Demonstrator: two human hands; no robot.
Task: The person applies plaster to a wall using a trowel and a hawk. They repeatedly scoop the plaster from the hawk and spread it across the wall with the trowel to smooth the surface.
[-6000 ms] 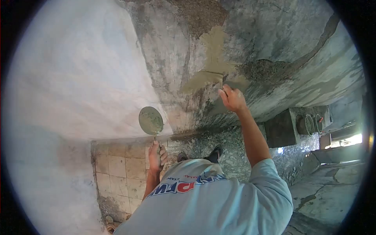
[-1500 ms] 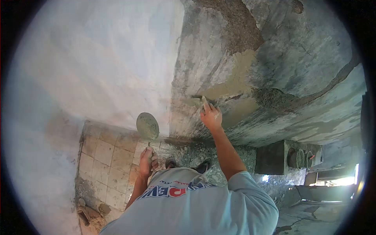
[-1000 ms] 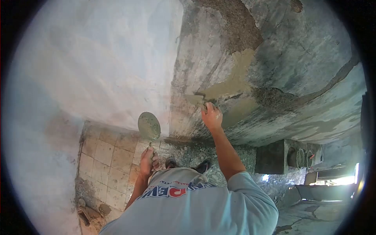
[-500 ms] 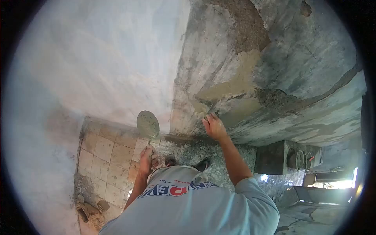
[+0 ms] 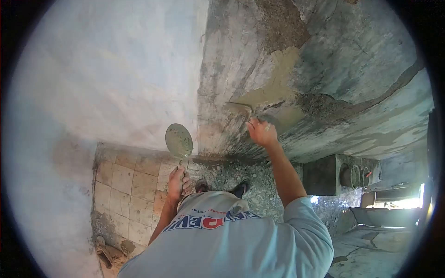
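Observation:
My left hand [image 5: 177, 181] is closed around the thin handle of a round pan-like holder [image 5: 179, 140], whose face is smeared with wet grey-green mortar. It is held up near the wall corner, above the floor. In my right hand [image 5: 263, 132] is a trowel [image 5: 241, 106], its thin blade pointing left and lying against the wall. The blade is at the lower edge of a patch of damp, tan-green mortar [image 5: 264, 95]. My fingers cover the trowel's handle.
A pale plastered wall [image 5: 116, 83] meets the rough grey wall [image 5: 232, 60] at a corner. Square tiles [image 5: 121, 178] and rubble [image 5: 218, 172] cover the floor. A dark box-like block [image 5: 321, 175] stands to the right; a crumpled sack-like thing [image 5: 110, 254] lies lower left.
My right hand and the trowel have moved up and slightly right along the wall, and the blade now lies flatter. The round holder has risen slightly. The view has shifted a little.

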